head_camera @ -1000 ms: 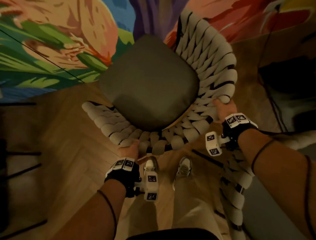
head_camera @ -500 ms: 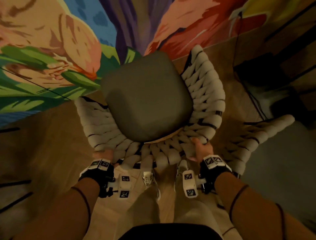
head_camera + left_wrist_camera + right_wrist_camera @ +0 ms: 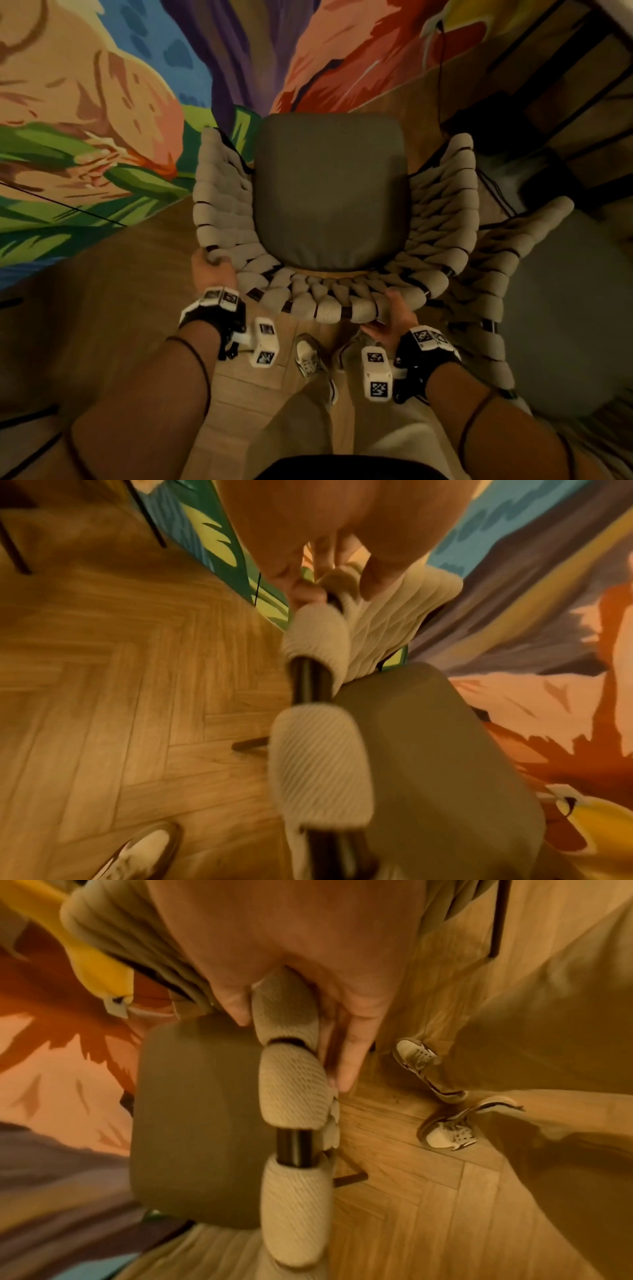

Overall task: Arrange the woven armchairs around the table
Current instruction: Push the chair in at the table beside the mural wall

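A woven armchair (image 3: 442, 212) of thick cream bands on a dark frame, with a grey seat cushion (image 3: 330, 192), stands right in front of me, its back towards me. My left hand (image 3: 212, 269) grips the rim at the chair's rear left corner. In the left wrist view its fingers (image 3: 308, 593) curl round the dark frame tube and a cream band (image 3: 318, 767). My right hand (image 3: 394, 313) grips the back rim right of centre. The right wrist view shows thumb and fingers (image 3: 352, 1053) wrapped round a band (image 3: 287, 1010). No table is plainly in view.
A second woven armchair (image 3: 496, 284) stands close on the right, touching or nearly touching the held one. A bright patterned rug (image 3: 102, 137) lies ahead and to the left on the herringbone wood floor (image 3: 113, 308). My shoes (image 3: 310, 359) are just behind the chair. Dark furniture and cables (image 3: 548, 113) are at the far right.
The chair, angled to the left a second ago, now faces squarely away from me. My hands sit further left along its rim. The second chair has come into view on the right.
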Demonstrator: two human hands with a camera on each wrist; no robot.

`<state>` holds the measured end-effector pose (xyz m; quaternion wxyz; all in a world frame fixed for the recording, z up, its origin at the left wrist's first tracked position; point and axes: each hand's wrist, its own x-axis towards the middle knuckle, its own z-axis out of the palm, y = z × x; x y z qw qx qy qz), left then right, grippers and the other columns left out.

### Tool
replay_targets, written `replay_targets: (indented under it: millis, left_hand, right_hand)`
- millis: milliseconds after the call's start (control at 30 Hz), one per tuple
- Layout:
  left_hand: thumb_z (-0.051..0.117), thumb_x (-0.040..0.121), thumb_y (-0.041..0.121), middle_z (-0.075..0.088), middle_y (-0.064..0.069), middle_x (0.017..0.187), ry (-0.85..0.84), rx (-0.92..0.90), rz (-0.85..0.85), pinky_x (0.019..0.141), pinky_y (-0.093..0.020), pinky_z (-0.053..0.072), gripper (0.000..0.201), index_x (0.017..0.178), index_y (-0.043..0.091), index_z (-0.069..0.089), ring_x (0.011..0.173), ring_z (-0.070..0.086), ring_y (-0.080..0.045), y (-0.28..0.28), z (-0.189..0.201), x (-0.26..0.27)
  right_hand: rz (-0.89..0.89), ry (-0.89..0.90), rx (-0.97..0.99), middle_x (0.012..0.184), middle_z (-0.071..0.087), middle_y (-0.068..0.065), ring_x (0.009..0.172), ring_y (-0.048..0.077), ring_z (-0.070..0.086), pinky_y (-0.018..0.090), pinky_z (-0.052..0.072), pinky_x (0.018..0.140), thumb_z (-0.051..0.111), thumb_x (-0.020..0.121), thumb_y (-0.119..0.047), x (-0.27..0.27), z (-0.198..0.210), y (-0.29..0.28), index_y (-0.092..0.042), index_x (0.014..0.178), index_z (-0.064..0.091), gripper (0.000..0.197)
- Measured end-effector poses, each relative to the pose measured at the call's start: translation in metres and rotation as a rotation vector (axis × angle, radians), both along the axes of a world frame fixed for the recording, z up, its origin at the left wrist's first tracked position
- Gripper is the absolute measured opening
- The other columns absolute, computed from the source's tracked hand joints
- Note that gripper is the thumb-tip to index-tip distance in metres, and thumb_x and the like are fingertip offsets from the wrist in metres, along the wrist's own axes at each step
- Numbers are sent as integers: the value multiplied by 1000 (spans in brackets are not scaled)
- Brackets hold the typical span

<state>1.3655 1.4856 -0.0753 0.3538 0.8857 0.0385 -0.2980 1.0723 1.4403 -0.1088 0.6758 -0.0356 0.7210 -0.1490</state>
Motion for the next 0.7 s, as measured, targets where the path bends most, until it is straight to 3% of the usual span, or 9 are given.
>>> replay_targets:
  millis: [67,133,200,267,367,500,600,700]
  left_hand:
    - [54,96,19,47,-19,143,35,24,-2,103,-46,41,55,144,3,33,128,49,-39,8,-1,-19]
    - [60,94,22,45,-19,144,198,-18,47,104,-46,43,61,145,6,30,128,50,-39,18,-3,-45]
    - [68,88,23,49,-21,141,287,-45,96,99,-58,47,62,139,11,35,124,54,-40,22,-14,-58]
    - [69,85,17,53,-20,134,294,17,95,92,-64,49,58,133,11,37,120,56,-41,19,-26,-56]
    - [56,92,5,48,-15,118,307,105,113,90,-66,49,51,137,8,33,111,55,-39,3,-14,-51]
    - [51,93,5,44,-25,142,219,233,73,96,-61,48,53,142,3,30,124,50,-46,-19,-18,-38]
    - [53,94,10,44,-25,144,200,270,-39,96,-51,52,58,146,-1,30,124,53,-43,-35,-22,-25]
    - [55,90,8,48,-27,140,130,270,-77,99,-53,49,56,141,-4,35,122,53,-45,-54,-21,-8]
  right_hand:
    - [-35,47,38,129,57,16,105,38,61,49,54,83,67,81,-49,-14,-2,-17,-16,138,48,68]
    - [21,262,0,139,51,16,117,43,55,52,51,89,67,78,-54,-35,-3,-40,-17,145,39,82]
    - [67,395,-70,145,45,15,122,44,50,56,48,95,67,76,-55,-52,2,-68,-17,150,29,91]
    - [112,443,-122,145,45,15,122,44,51,58,46,97,68,76,-54,-64,4,-98,-19,149,30,90]
    - [204,427,-171,135,54,15,115,42,56,52,48,95,66,80,-45,-73,9,-134,-17,144,38,75]
    - [203,361,-149,132,56,16,110,43,57,56,49,95,64,80,-39,-74,5,-147,-17,142,42,70]
    - [118,339,-163,129,57,15,108,40,58,50,50,92,64,83,-33,-70,5,-145,-17,143,42,66]
    - [68,361,-162,129,57,14,110,39,58,49,50,92,64,85,-30,-65,2,-144,-16,143,44,62]
